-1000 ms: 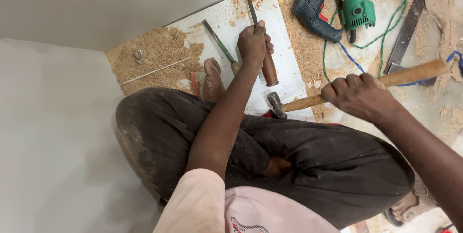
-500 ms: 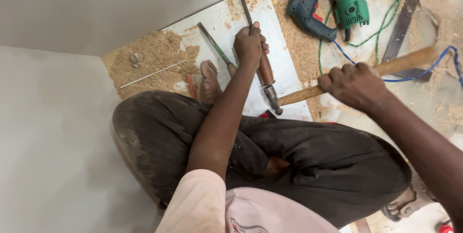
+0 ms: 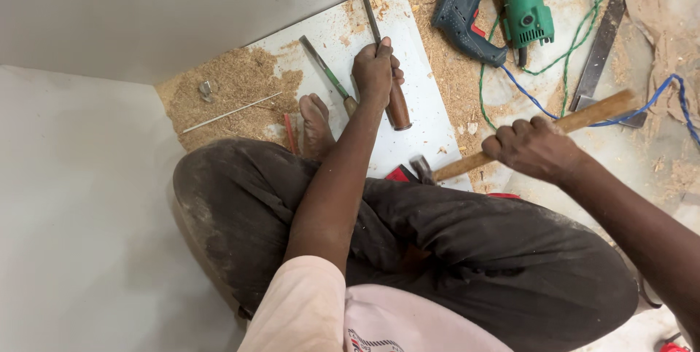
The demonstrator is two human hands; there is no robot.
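Clamping chisel [image 3: 379, 46] w/ left hand [image 3: 375, 75] grip; right hand [image 3: 531, 149] fisted on hammer [image 3: 510, 144] (head part-hidden by knee).

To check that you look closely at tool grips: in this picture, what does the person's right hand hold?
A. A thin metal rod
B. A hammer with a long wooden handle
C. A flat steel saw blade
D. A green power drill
B: the right hand grips the long pale wooden handle of the hammer, its dark metal head down by the knee, while the left hand holds the brown-handled chisel on the white board.
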